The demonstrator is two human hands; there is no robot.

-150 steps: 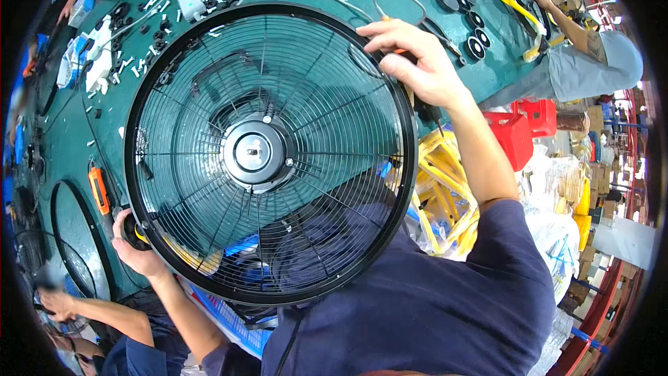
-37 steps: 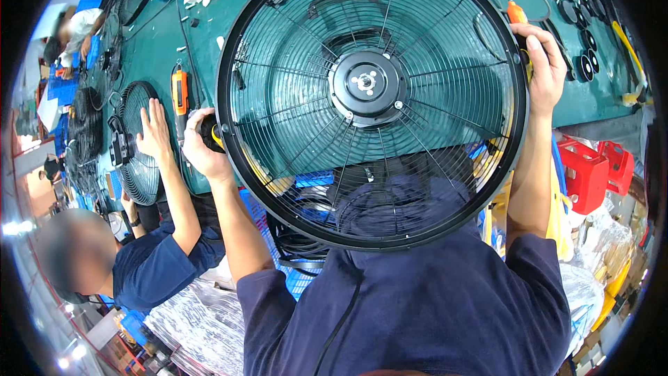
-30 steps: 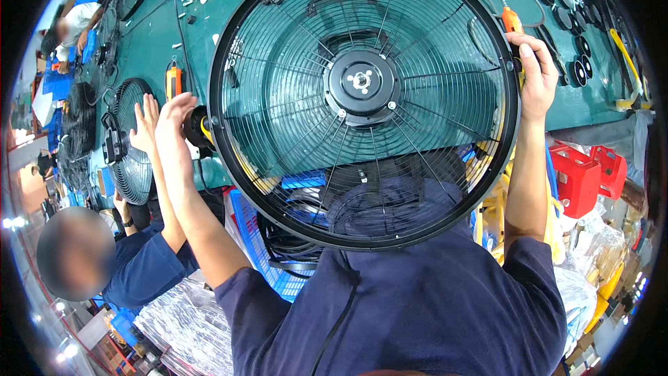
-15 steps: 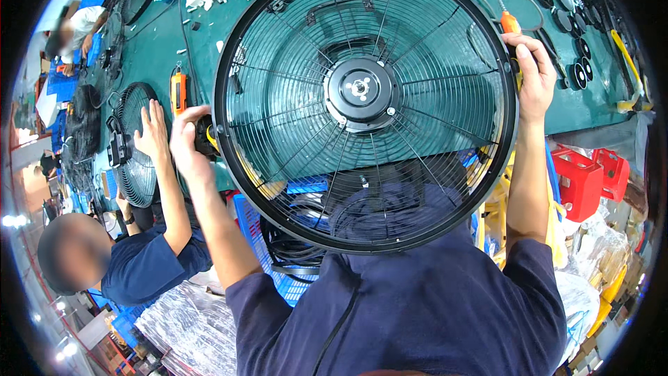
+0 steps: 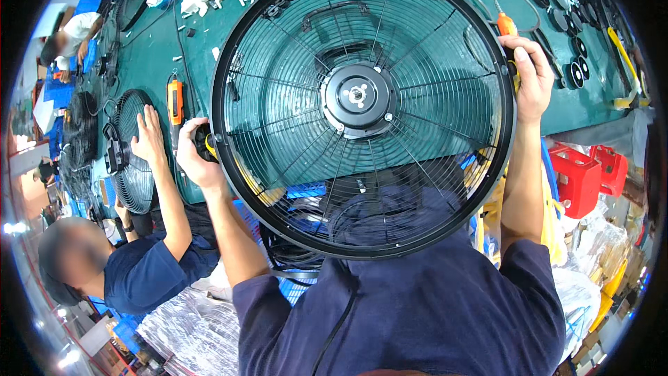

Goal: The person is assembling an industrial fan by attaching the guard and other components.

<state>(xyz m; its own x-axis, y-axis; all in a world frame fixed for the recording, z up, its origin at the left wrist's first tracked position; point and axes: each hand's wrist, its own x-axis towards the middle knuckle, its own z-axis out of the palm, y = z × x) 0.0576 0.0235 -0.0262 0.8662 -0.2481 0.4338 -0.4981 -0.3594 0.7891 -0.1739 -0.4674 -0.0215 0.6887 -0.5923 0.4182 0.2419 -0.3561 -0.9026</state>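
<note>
A large round black fan [image 5: 358,184] with a wire guard and a central motor hub stands tilted in front of me at the table edge. At its left side my left hand [image 5: 200,157] has its fingers curled round a black knob [image 5: 202,129], partly hidden by them, beside a yellow bracket [image 5: 211,146]. My right hand [image 5: 532,80] grips the fan's right edge; its fingertips reach over the side fitting and hide what lies beneath. An orange and black power screwdriver [image 5: 175,101] hangs just beyond my left hand. Past my right hand is an orange tool end [image 5: 506,24] with a looped cable.
The green table [image 5: 445,108] carries screws and small black parts at the far side. Round black knobs [image 5: 577,72] lie at the right. On the left, a co-worker's hand [image 5: 148,138] rests on another fan [image 5: 131,167]. Red plastic parts [image 5: 577,177] stand at the near right.
My left hand has turned at the wrist, its fingers rolling at the knob. The fan has shifted slightly left and down in view. My right hand keeps its grip.
</note>
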